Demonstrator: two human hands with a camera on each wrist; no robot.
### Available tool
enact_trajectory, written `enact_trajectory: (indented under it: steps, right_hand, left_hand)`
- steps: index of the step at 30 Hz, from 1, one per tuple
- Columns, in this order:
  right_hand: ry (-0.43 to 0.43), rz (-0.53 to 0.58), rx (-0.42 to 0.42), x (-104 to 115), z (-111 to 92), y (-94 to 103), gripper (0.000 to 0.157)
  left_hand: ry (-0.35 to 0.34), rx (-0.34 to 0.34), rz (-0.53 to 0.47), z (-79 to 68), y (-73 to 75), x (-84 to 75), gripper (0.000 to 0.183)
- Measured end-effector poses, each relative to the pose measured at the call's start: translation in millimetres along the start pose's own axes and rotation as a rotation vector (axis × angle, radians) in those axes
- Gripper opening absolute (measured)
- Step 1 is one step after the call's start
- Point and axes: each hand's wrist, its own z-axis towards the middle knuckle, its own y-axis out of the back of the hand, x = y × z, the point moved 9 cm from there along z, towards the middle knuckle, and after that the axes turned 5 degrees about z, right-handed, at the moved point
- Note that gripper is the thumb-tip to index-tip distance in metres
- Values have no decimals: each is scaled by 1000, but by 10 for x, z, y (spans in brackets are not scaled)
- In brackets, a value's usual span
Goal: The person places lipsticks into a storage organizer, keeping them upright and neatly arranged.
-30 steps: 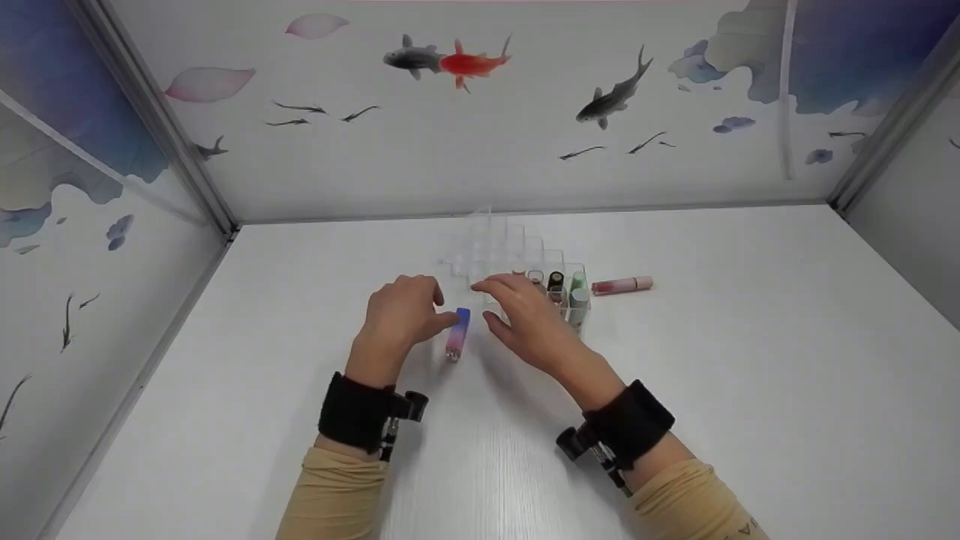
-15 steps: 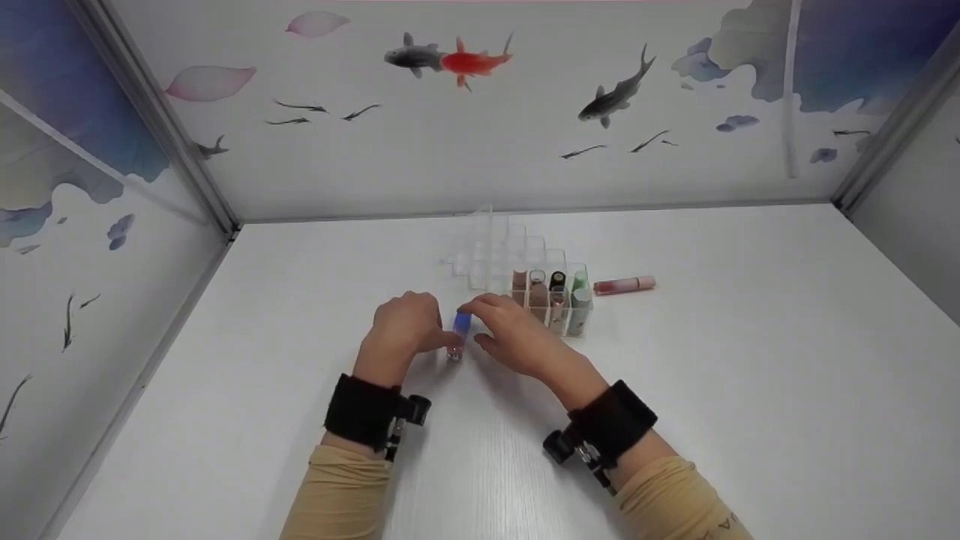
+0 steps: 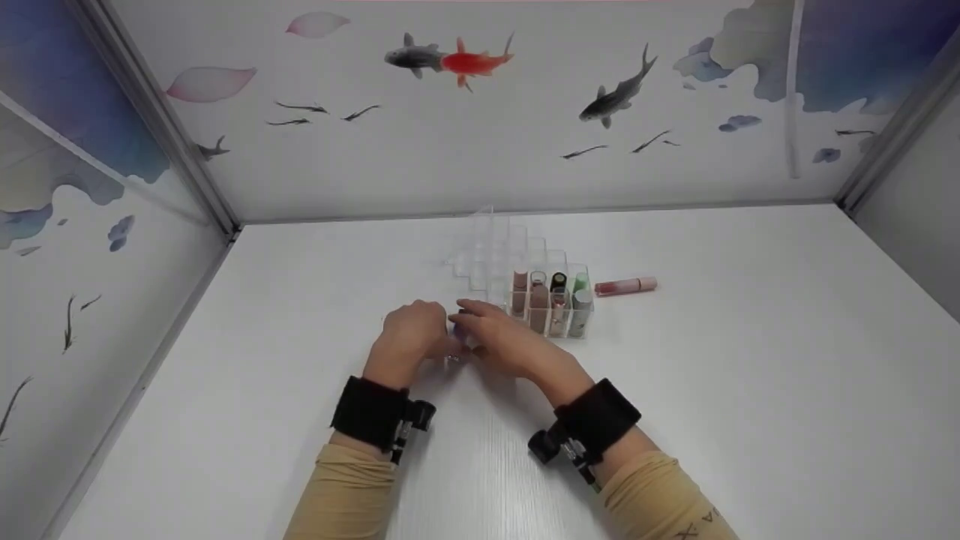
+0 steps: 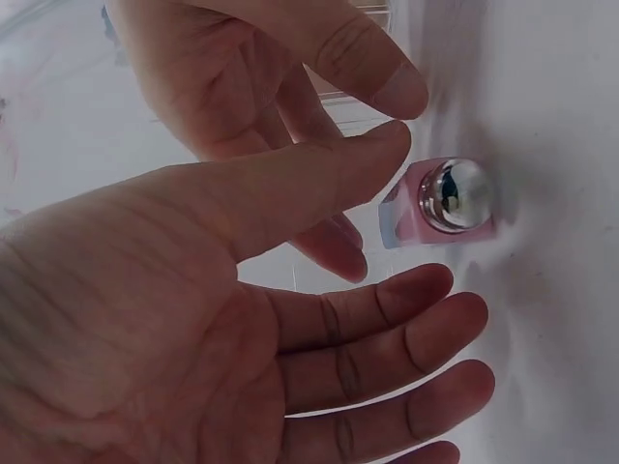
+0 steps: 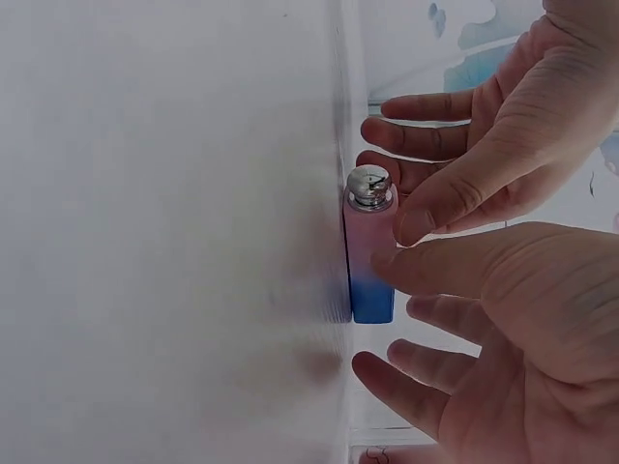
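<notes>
A slim square bottle, or tube, fading from pink to blue with a round silver tip [image 5: 370, 232], lies on the white table, silver end toward me. In the head view my hands cover most of it. My left hand [image 3: 414, 330] is on its left side, thumb near the silver end, the other fingers loosely extended. From the right comes my right hand [image 3: 510, 337], its fingers over the blue end. In the right wrist view its thumb overlaps the bottle's side; whether it touches is unclear. Neither hand is curled round the bottle.
Just beyond my hands stands a clear stepped cosmetics holder [image 3: 491, 259]. Several lipstick-like tubes [image 3: 559, 311] stand in its right front compartments. A pink lip gloss tube [image 3: 626, 286] lies right of the holder. Printed panels [image 3: 525, 172] wall the table at back and sides.
My right hand has moved left and toward me, away from the holder. My left hand has shifted slightly right and toward me. The hands now meet over the bottle, hiding most of it.
</notes>
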Motion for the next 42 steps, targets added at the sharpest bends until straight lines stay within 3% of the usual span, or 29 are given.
enact_trajectory:
  steps: [6,11,16,22,25,31,37,42]
  right_hand:
    - [74,-15,-14,71,-20,6,44]
    - [79,-37,-65,77,-33,45,35]
    - [34,-9,-96,13,-47,85,38]
    - [30,26,-131,-22,-57,118,36]
    - [16,62,-146,-39,-52,141,33]
    - [-88,192,-180,-94,-36,217,24]
    - [-163,343,-206,-122,-60,315,24]
    - [-185,408,-217,-124,-103,387,29]
  left_hand:
    - [-14,26,-12,6,-63,-35,34]
    - [-29,16,-28,4,-45,-52,19]
    - [-43,-10,-35,-7,16,-46,33]
    - [-76,-52,-53,-18,120,-56,34]
    - [-77,-84,-76,-30,197,-63,35]
    - [-73,-186,-194,-104,391,-69,25]
    - [-126,-319,-281,-198,586,-132,22]
    - [-182,-381,-334,-232,662,-198,22]
